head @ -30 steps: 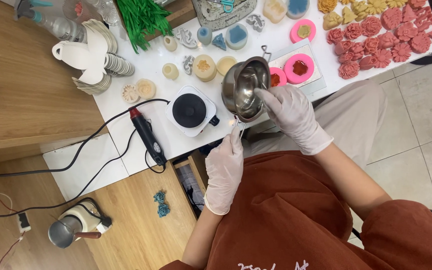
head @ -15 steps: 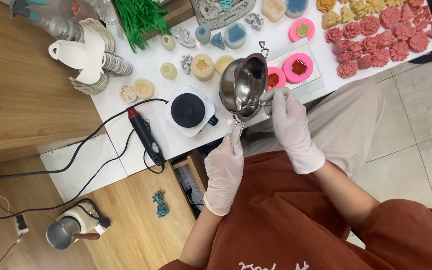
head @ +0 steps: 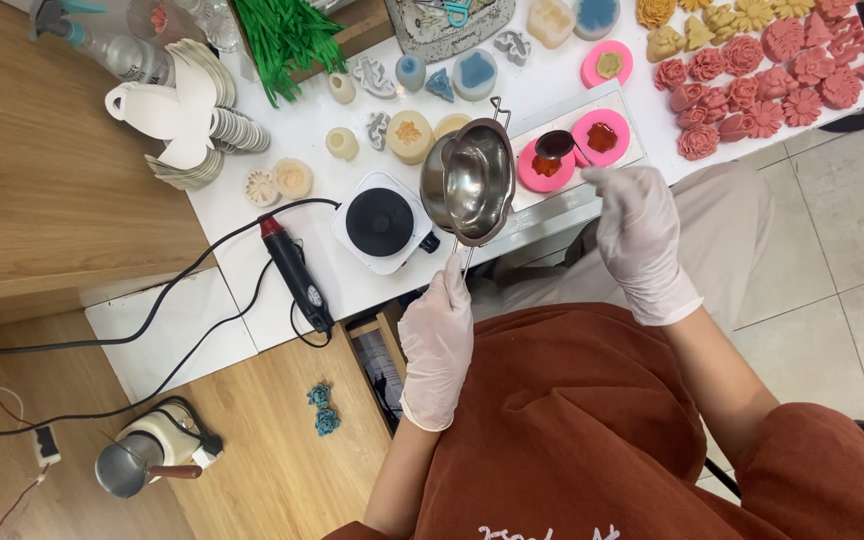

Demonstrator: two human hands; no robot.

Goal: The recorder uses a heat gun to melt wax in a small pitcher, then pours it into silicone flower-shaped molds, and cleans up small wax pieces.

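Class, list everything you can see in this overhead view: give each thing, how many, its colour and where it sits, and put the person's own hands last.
Metal pot: one, silver, held above the table edge.
Spoon: one, dark red liquid in it, over the pink moulds.
Round moulds: two, pink, on a grey tray.
Hot plate: one, white with black top, left of the pot.
Heat gun: one, black and red, at the table edge.
Flower shapes: many, pink and yellow, far right.
Green strips: a bunch, top.
Left hand: white glove, grip on the pot handle.
Right hand: white glove, holds the spoon.
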